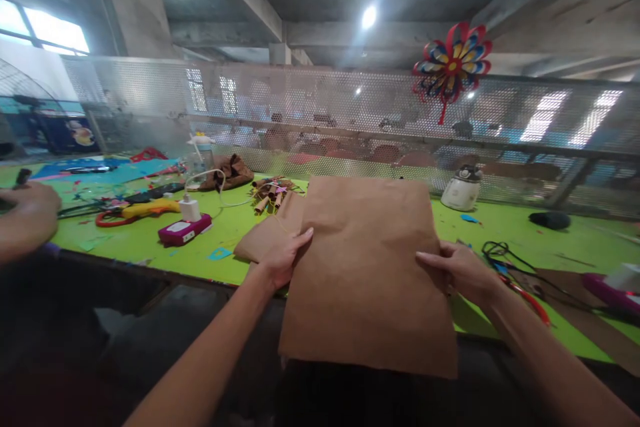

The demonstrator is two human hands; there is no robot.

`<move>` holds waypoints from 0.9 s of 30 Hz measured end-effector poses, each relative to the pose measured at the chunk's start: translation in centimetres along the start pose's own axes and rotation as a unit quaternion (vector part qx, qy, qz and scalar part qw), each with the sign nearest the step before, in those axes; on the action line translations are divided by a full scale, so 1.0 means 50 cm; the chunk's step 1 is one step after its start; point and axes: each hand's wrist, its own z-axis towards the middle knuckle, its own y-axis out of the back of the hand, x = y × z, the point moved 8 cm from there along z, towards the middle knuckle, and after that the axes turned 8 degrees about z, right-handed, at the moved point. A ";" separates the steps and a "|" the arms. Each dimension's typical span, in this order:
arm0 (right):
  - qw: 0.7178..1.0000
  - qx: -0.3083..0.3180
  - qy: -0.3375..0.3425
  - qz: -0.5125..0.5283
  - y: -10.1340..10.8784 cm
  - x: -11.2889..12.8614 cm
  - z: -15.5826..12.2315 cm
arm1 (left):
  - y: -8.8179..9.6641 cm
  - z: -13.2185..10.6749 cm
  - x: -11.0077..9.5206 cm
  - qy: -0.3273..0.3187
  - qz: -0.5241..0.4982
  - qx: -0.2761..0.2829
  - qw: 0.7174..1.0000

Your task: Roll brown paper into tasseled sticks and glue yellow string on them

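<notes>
A large sheet of brown paper (367,267) lies on the green table (500,240), its near edge hanging over the table's front. My left hand (283,257) grips the sheet's left edge, thumb on top. My right hand (463,270) holds the right edge the same way, fingers underneath. More brown paper (265,233) lies under and to the left of the sheet.
Small brown paper rolls (267,193) lie behind the sheet. A pink device with a white charger (184,227), a yellow glue gun (145,208), red scissors (530,297) and black cables (505,253) are about. Another person's hand (25,217) is at far left. A paper pinwheel (453,65) hangs on the mesh fence.
</notes>
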 end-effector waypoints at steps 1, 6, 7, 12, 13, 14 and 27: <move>1.000 0.009 -0.020 -0.001 -0.005 -0.004 -0.001 | 0.000 -0.001 0.000 0.000 0.003 -0.004 1.000; 1.000 -0.019 -0.015 0.020 0.005 0.007 0.002 | 0.002 -0.004 0.013 0.026 0.060 0.005 0.998; 0.999 -0.027 -0.008 0.018 0.011 0.010 0.005 | 0.001 -0.003 0.015 0.028 0.069 0.015 0.997; 1.000 -0.014 -0.015 0.017 0.013 0.001 0.009 | 0.013 0.004 0.025 0.036 0.087 0.005 0.996; 0.999 -0.004 -0.025 0.020 0.008 -0.004 0.008 | 0.015 0.005 0.025 0.037 0.087 -0.001 0.996; 0.999 0.005 -0.036 0.021 0.003 -0.008 0.006 | 0.015 0.005 0.024 0.036 0.086 -0.006 0.996; 0.999 0.043 -0.015 0.003 -0.002 0.005 0.006 | 0.014 0.002 0.014 0.034 0.126 0.012 0.991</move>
